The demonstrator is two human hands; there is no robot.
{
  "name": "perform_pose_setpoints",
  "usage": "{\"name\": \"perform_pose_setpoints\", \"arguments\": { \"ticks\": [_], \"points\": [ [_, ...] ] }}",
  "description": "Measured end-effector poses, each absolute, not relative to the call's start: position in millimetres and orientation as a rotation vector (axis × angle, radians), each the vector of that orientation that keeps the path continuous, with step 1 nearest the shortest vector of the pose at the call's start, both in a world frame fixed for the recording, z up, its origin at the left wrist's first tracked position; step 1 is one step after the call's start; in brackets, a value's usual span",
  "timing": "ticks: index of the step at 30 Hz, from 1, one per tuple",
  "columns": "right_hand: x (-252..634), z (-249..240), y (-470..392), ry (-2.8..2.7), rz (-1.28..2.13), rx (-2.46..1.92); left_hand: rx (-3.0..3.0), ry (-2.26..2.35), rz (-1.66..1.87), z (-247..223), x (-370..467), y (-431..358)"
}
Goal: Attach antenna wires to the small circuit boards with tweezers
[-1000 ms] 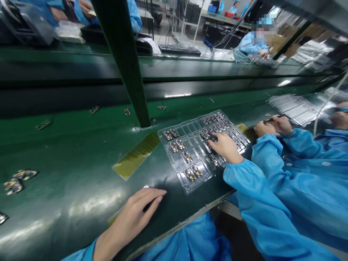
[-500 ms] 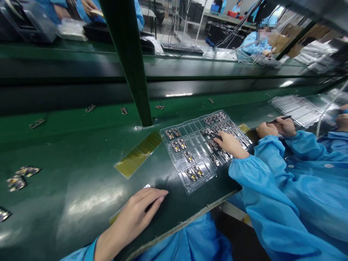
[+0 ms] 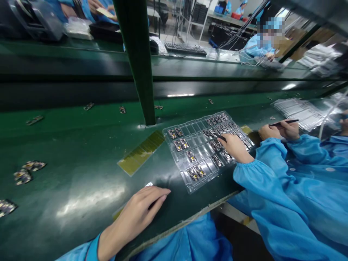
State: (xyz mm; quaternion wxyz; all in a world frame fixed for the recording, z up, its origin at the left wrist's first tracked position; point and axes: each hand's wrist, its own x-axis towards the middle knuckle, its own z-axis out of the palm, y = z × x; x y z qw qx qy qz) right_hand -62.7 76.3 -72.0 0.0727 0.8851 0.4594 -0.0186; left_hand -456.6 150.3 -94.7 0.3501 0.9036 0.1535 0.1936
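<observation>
My left hand (image 3: 141, 206) rests on the green table near its front edge, fingers stretched out and nothing visible in them. A small white piece (image 3: 149, 184) lies just behind its fingers. In my right hand (image 3: 236, 148) is a pair of dark tweezers (image 3: 221, 137), with the tips over the small circuit boards in a clear plastic tray (image 3: 178, 158). Boards fill much of the tray's right side, while several compartments at its middle and left are bare. Whether the tips grip a board is too small to tell.
Yellow film strips (image 3: 141, 152) lie left of the tray. Loose boards (image 3: 34, 165) are scattered at the left and back. A green post (image 3: 138, 72) rises behind. At the right, a co-worker's hands (image 3: 288, 129) hold dark tweezers beside stacked clear trays (image 3: 301, 112).
The view has shifted slightly, so most things appear a little farther right. My left hand stays on the table, and my right hand stays over the tray with the tweezers.
</observation>
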Motion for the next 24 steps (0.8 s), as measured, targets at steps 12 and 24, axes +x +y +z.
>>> {"name": "perform_pose_setpoints", "arguments": {
  "ticks": [12,24],
  "points": [
    [-64,-70,87,1.341,-0.114,2.665,2.344,0.361,0.488,-93,-459,149],
    [-87,-61,97,1.312,-0.150,2.612,2.369,0.340,0.463,-92,-459,150]
  ]
}}
